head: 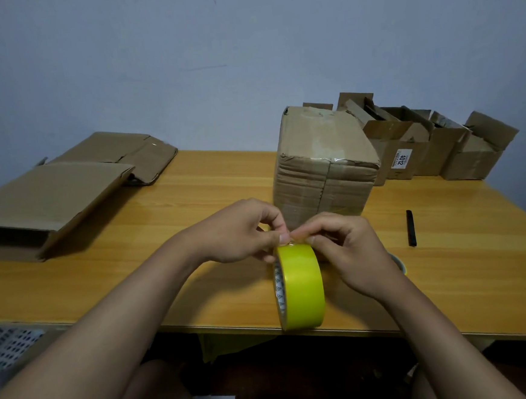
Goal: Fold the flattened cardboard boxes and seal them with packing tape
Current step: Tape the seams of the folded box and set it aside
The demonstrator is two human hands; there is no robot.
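A yellow roll of packing tape (300,286) stands on edge over the table's front edge. My left hand (239,232) and my right hand (344,243) both pinch at the top of the roll, fingertips meeting there. Just behind the hands stands a folded brown cardboard box (324,159), closed on top with clear tape. A flattened box (47,197) lies at the left, with another flattened one (119,154) behind it.
Several open boxes (433,145) crowd the back right of the wooden table (163,226). A black stick-shaped tool (411,228) lies at the right. Part of another tape roll (399,262) peeks out behind my right wrist. A perforated white basket (5,342) sits lower left.
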